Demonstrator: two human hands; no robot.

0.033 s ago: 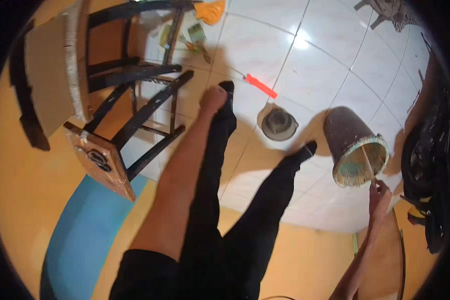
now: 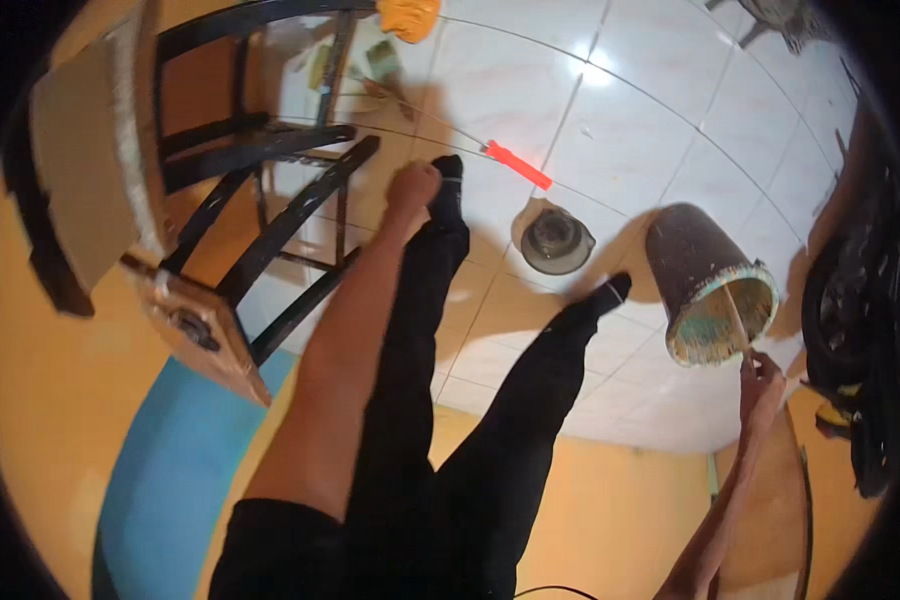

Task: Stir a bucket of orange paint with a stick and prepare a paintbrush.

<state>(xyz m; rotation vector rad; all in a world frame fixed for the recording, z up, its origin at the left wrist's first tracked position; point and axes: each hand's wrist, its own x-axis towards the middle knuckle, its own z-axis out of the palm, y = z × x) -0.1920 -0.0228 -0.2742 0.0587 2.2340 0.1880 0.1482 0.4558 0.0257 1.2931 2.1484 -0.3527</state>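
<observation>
My right hand [image 2: 763, 385] is closed around a thin pale stick [image 2: 735, 312]. The stick's far end reaches into a dark bucket [image 2: 685, 245], which leans so that its paint-crusted mouth faces me. Greenish and whitish stains coat the inside. Beside my left shin and black sock, my left hand [image 2: 410, 192] is closed in a fist; whatever it may hold is hidden. Between my feet and beyond them stands a small grey tub [image 2: 555, 243] with something round in it. A tool with a bright red-orange handle [image 2: 518, 165] lies on the tiles behind it.
Black wooden furniture [image 2: 270, 220], paint-spotted, stands at left, with a dark object [image 2: 192, 328] on its brown panel. A paintbrush [image 2: 383, 62] and an orange crumpled item [image 2: 408, 18] lie at the far left. Dark bulky things [image 2: 840, 310] line the right side.
My left hand has turned slightly and shifted a little left along the shin. The whole view has shifted slightly; my right hand keeps its grip on the stick in the bucket.
</observation>
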